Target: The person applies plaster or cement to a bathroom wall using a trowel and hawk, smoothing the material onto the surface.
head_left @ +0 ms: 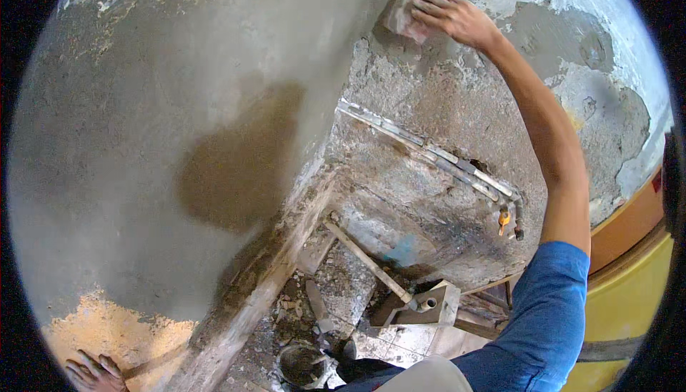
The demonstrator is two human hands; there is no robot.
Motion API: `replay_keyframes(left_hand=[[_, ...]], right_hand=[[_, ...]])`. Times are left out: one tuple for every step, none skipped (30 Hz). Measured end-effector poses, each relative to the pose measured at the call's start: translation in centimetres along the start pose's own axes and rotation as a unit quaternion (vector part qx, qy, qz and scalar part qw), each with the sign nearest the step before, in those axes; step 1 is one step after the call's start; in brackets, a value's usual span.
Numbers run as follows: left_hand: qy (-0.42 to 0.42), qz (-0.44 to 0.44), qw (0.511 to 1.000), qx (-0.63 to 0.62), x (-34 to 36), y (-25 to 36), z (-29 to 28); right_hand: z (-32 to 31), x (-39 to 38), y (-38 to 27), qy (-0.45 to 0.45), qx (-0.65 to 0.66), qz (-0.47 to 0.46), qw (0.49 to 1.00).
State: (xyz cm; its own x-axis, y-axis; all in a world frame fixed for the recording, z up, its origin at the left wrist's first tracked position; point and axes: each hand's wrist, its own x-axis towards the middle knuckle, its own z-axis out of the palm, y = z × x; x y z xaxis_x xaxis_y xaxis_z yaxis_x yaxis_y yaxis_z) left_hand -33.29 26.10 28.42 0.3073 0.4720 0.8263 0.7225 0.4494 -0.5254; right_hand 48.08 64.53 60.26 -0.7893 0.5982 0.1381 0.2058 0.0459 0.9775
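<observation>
My right hand (457,17) is raised high, its fingers curled over a pale pinkish block that looks like a sponge (406,19). The block is pressed to wet grey plaster close to the inner corner where two walls meet; motion blurs its outline. Smooth fresh plaster (143,120) covers the left wall, with a dark damp patch (243,156) in its middle. Low on that wall, my left hand (96,374) rests with fingers spread against the orange-tan painted strip (114,328), holding nothing.
Pipes (429,150) run along the rough right wall to a yellow-handled valve (504,219). Below, a slanting pipe (368,260) meets a box-like trough (429,306). A bucket (301,363) stands on the rubble-strewn floor. At the far right is a yellow curved surface (632,299).
</observation>
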Motion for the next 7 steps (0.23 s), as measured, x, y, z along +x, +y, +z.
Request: replay_keyframes(left_hand=[[-0.005, -0.008, 1.000, -0.007, -0.1, 0.1, 0.0], [-0.010, -0.016, 1.000, -0.015, -0.2, 0.0, 0.1], [-0.013, -0.016, 1.000, -0.012, -0.1, -0.3, 0.1], [0.016, 0.006, 1.000, -0.004, 0.0, -0.7, 0.3], [0.043, 0.028, 0.999, 0.004, -0.1, -1.3, 0.8], [0.030, 0.024, 0.999, 0.002, -2.8, -3.6, 2.2], [0.049, 0.023, 0.998, -0.010, -2.4, -2.9, 2.6]], right_hand=[[1.2, 1.7, 0.4, -0.008, -0.003, -0.009, 1.000], [2.1, 2.9, 0.9, -0.016, -0.006, -0.018, 1.000], [3.1, 3.7, 1.3, -0.013, -0.004, -0.019, 1.000], [4.1, 4.4, 1.8, 0.001, -0.014, -0.019, 1.000], [4.7, 4.9, 1.8, 0.015, -0.023, -0.019, 0.999], [4.4, 6.2, 1.3, -0.018, -0.028, -0.010, 0.999], [4.6, 6.4, 1.2, -0.078, -0.044, -0.008, 0.996]])
